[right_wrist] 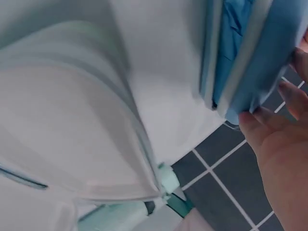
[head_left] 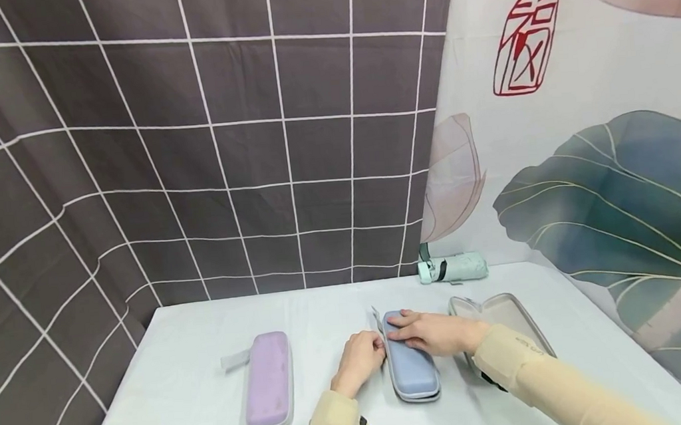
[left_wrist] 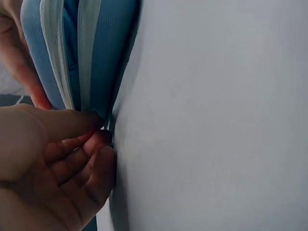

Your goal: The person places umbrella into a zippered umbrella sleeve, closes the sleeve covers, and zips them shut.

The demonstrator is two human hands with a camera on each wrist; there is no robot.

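A blue zippered case (head_left: 413, 372) lies lengthwise in front of me, its lid down. Along its side the zipper (left_wrist: 86, 53) gapes, and blue lining shows between the pale zipper tapes in both wrist views. My left hand (head_left: 359, 359) is at the case's left side, thumb and fingertips pinching at the zipper; the pull itself is hidden by the fingers. Across the far part of the lid rests my right hand (head_left: 437, 333), its fingers (right_wrist: 272, 120) extended and pressing on top. A grey strap (head_left: 377, 318) sticks out at the far left corner of the case.
To the left lies a closed purple case (head_left: 270, 381) with a grey strap (head_left: 235, 361). An open case with a pale interior (head_left: 512, 311) sits right, partly under my right forearm. A mint-green folded umbrella (head_left: 461, 267) lies at the table's back edge.
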